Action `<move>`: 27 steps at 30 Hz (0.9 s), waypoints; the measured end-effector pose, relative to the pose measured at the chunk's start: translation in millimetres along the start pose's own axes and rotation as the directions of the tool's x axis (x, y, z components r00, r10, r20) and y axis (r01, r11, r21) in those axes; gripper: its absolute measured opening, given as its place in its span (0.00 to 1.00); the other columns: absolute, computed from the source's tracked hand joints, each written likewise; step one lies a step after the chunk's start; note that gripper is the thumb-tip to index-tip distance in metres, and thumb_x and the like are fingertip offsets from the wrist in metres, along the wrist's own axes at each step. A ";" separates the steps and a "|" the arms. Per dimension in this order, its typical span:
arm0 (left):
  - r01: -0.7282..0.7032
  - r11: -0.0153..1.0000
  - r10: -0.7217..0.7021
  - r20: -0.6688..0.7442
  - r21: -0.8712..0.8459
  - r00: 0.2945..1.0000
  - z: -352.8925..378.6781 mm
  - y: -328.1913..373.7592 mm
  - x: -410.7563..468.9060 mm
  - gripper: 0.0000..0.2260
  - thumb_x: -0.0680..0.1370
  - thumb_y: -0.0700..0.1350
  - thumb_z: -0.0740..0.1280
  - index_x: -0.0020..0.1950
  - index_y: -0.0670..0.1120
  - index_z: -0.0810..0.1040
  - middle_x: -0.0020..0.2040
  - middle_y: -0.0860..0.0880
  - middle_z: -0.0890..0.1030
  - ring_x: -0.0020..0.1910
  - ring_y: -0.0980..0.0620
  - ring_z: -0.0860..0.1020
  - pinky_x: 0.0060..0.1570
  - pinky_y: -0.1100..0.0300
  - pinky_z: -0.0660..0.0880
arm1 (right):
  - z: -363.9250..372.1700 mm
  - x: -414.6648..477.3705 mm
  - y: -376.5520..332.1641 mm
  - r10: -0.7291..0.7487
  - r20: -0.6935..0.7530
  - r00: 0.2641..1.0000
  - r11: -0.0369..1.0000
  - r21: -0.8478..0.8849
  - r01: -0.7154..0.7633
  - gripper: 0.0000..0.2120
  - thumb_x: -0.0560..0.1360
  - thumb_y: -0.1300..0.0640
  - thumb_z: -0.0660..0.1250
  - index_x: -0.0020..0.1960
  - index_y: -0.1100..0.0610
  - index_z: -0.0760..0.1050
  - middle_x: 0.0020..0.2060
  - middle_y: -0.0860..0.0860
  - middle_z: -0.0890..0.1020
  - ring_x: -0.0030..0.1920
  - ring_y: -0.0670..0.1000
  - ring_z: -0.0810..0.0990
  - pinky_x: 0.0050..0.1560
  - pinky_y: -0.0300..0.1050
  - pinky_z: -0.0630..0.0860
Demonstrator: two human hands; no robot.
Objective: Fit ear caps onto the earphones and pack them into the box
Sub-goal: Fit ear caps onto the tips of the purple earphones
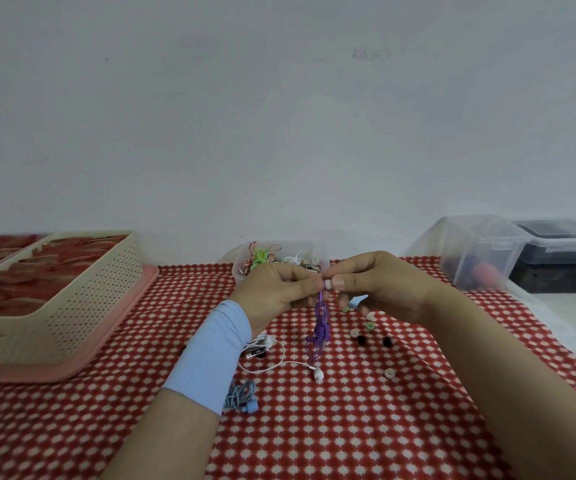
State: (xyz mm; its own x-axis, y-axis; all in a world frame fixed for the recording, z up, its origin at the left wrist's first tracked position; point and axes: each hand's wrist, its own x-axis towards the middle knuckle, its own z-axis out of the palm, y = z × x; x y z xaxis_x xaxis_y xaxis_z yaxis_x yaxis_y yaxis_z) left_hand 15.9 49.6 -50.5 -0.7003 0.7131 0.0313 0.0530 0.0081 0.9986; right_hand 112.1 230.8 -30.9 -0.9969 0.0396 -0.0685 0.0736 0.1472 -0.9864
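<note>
While both hands meet above the middle of the table, the left hand (279, 289) pinches the top of a purple earphone (321, 327), its bundled cord hanging straight down, and the right hand (380, 285) pinches a pale pink ear cap (328, 284) against it. Loose ear caps (369, 326) lie on the red-and-white cloth (314, 438) just below the right hand. White earphones (318, 374) and blue earphones (245, 396) lie by the left wrist. A clear tub (321, 251) of earphones sits just behind the hands, a beige basket (82, 299) far left, a clear lidded box (480, 251) far right.

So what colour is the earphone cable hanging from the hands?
The cable is purple; head view.
</note>
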 end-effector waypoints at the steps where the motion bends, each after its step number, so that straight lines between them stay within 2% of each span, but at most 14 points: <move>1: -0.002 1.000 0.002 0.000 0.017 1.000 0.5 0.2 -0.2 0.08 0.64 0.47 0.76 0.41 0.47 0.87 0.44 0.43 0.85 0.47 0.44 0.81 0.57 0.50 0.79 | -0.7 0.0 -0.1 0.001 0.008 1.000 1.000 -0.005 -0.001 0.13 0.67 0.53 0.75 0.50 0.56 0.88 0.38 0.53 0.86 0.37 0.47 0.80 0.35 0.42 0.70; 3: -0.012 0.998 0.012 -0.005 0.057 1.000 2.0 0.9 -0.6 0.08 0.63 0.48 0.76 0.40 0.48 0.87 0.42 0.45 0.85 0.46 0.44 0.81 0.57 0.50 0.79 | -1.0 0.1 0.2 0.007 0.012 1.000 1.000 -0.014 -0.007 0.13 0.66 0.52 0.76 0.49 0.56 0.88 0.39 0.53 0.86 0.37 0.47 0.79 0.36 0.43 0.70; 7: -0.028 1.000 0.028 -0.019 0.015 0.999 0.4 1.4 -1.5 0.11 0.63 0.48 0.77 0.42 0.45 0.86 0.47 0.38 0.85 0.51 0.36 0.82 0.59 0.45 0.78 | 2.5 1.3 -1.8 -0.002 -0.040 0.999 1.000 -0.025 0.001 0.16 0.65 0.52 0.76 0.50 0.57 0.88 0.42 0.57 0.86 0.36 0.48 0.79 0.37 0.44 0.71; 10: -0.038 0.999 0.039 -0.032 0.016 0.999 -0.9 2.6 -0.6 0.07 0.66 0.46 0.76 0.42 0.46 0.86 0.41 0.43 0.85 0.42 0.46 0.83 0.49 0.53 0.80 | 2.1 -0.3 -5.7 -0.018 -0.083 0.996 1.000 -0.024 0.017 0.15 0.67 0.51 0.75 0.52 0.56 0.87 0.47 0.59 0.87 0.37 0.49 0.81 0.38 0.46 0.75; 12: -0.040 0.999 0.041 -0.040 0.031 0.998 -0.7 3.1 0.6 0.03 0.70 0.42 0.75 0.42 0.45 0.85 0.37 0.47 0.84 0.36 0.51 0.82 0.43 0.58 0.79 | -0.5 -1.7 -7.0 -0.025 -0.089 0.996 1.000 -0.015 0.023 0.12 0.74 0.52 0.72 0.54 0.57 0.87 0.48 0.57 0.87 0.38 0.50 0.83 0.39 0.46 0.76; 14: -0.041 0.999 0.042 -0.049 0.026 0.998 -0.6 2.1 2.0 0.01 0.72 0.39 0.74 0.42 0.44 0.84 0.35 0.47 0.84 0.35 0.52 0.82 0.41 0.58 0.79 | -2.8 -3.3 -8.3 -0.035 -0.096 0.995 0.999 -0.012 0.034 0.10 0.78 0.55 0.70 0.54 0.57 0.86 0.49 0.56 0.88 0.40 0.51 0.83 0.39 0.46 0.77; 19: -0.053 0.998 0.056 -0.068 0.038 0.996 0.9 0.2 2.1 0.04 0.72 0.36 0.74 0.45 0.43 0.83 0.39 0.44 0.85 0.37 0.50 0.83 0.42 0.59 0.81 | -2.7 -3.6 -12.0 -0.039 -0.108 0.993 0.976 -0.219 0.015 0.06 0.73 0.54 0.76 0.50 0.50 0.88 0.47 0.52 0.88 0.40 0.48 0.83 0.41 0.43 0.80; 25: -0.070 0.992 0.080 -0.098 0.105 0.992 4.3 1.6 1.8 0.04 0.72 0.36 0.75 0.44 0.43 0.83 0.35 0.48 0.85 0.33 0.54 0.83 0.36 0.66 0.78 | 1.4 -0.2 -8.6 -0.077 -0.143 0.987 0.968 -0.247 0.040 0.03 0.75 0.56 0.75 0.47 0.53 0.88 0.44 0.53 0.88 0.37 0.50 0.81 0.36 0.42 0.79; 27: -0.082 0.990 0.095 -0.116 0.114 0.989 3.5 0.9 2.2 0.03 0.73 0.37 0.74 0.44 0.44 0.84 0.35 0.47 0.85 0.34 0.53 0.83 0.38 0.61 0.80 | 0.8 -0.8 -8.7 -0.072 -0.150 0.986 0.977 -0.209 0.040 0.05 0.76 0.55 0.74 0.47 0.55 0.88 0.39 0.50 0.87 0.34 0.47 0.78 0.36 0.42 0.77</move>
State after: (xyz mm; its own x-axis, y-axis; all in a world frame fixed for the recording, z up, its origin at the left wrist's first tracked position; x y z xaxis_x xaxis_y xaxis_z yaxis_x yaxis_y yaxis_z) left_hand 17.0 53.6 -49.8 -0.7698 0.6248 0.1308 0.1909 0.0299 0.9812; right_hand 112.2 228.7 -22.4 -0.9840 0.1762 0.0258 0.0386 0.3521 -0.9352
